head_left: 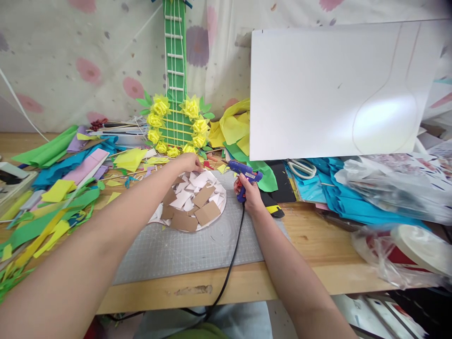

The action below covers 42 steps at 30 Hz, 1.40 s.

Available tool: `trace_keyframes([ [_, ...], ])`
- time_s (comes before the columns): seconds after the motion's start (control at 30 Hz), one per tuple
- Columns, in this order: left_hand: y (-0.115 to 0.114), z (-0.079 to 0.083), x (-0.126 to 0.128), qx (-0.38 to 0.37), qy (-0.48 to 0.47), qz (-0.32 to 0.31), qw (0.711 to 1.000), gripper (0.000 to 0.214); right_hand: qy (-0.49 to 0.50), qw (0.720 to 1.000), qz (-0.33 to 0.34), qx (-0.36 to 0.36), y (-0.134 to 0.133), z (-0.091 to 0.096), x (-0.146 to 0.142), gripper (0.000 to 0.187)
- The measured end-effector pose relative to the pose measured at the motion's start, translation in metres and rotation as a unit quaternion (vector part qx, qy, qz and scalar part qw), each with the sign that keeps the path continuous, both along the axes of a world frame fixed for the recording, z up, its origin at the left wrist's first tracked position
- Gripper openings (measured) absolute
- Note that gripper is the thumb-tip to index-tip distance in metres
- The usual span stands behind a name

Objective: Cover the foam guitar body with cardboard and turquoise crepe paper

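In the head view my right hand is wrapped round the handle of a blue hot glue gun. Its nozzle points left, and a black cord hangs from the grip. My left hand reaches to the far edge of a flat rounded white board piece, with its fingers curled downward; the fingertips are mostly hidden. Overlapping scraps of white foam board and brown cardboard cover the piece. Under it lies a grey cutting mat.
A green paper guitar with yellow flowers stands behind. At right leans a white board with a pencilled outline. Scissors, blue paper and a bagged tape roll lie right; coloured paper scraps lie left.
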State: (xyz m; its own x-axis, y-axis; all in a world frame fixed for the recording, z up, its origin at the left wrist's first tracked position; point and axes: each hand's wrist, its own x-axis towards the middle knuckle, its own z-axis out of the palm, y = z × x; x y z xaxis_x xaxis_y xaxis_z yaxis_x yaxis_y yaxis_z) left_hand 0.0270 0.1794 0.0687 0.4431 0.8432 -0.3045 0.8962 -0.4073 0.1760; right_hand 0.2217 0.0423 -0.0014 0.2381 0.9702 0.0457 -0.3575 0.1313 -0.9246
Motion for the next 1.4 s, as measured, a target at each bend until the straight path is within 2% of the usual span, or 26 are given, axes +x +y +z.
trace_keyframes([
  [0.23, -0.002, -0.003, -0.007, 0.028, -0.049, 0.005, 0.998, 0.026, 0.003, 1.000, -0.002, -0.003, 0.000, 0.002, 0.000, 0.039],
  [0.47, -0.002, -0.011, -0.005, -0.019, -0.071, -0.050, 0.996, 0.033, -0.003, 1.000, 0.000, -0.002, 0.000, 0.000, 0.000, 0.039],
  [0.63, 0.002, -0.015, -0.005, -0.033, -0.076, -0.032, 0.996, 0.033, -0.009, 1.000, 0.001, -0.002, 0.000, -0.001, 0.000, 0.039],
  [0.87, 0.002, -0.010, 0.004, -0.037, -0.034, -0.015, 0.999, 0.037, -0.022, 1.000, 0.001, -0.015, -0.001, 0.001, -0.002, 0.041],
  [1.0, 0.003, -0.006, 0.007, -0.071, -0.016, -0.026, 0.997, 0.040, -0.023, 1.000, -0.004, -0.014, -0.001, 0.000, -0.002, 0.041],
  [1.17, 0.007, 0.001, 0.002, -0.141, -0.052, -0.029, 0.988, 0.033, -0.016, 1.000, -0.009, -0.009, -0.001, 0.001, -0.001, 0.041],
  [1.23, 0.009, 0.003, 0.000, -0.121, -0.044, -0.017, 0.991, 0.030, -0.011, 1.000, -0.009, -0.007, -0.001, 0.001, -0.001, 0.041],
  [1.33, 0.009, 0.003, -0.001, -0.020, -0.004, 0.012, 1.000, 0.029, -0.002, 1.000, -0.008, -0.006, 0.000, 0.001, -0.001, 0.040],
  [1.4, 0.007, 0.002, 0.002, 0.012, 0.031, 0.009, 0.999, 0.036, 0.000, 1.000, -0.009, -0.006, 0.001, 0.000, -0.001, 0.040],
])
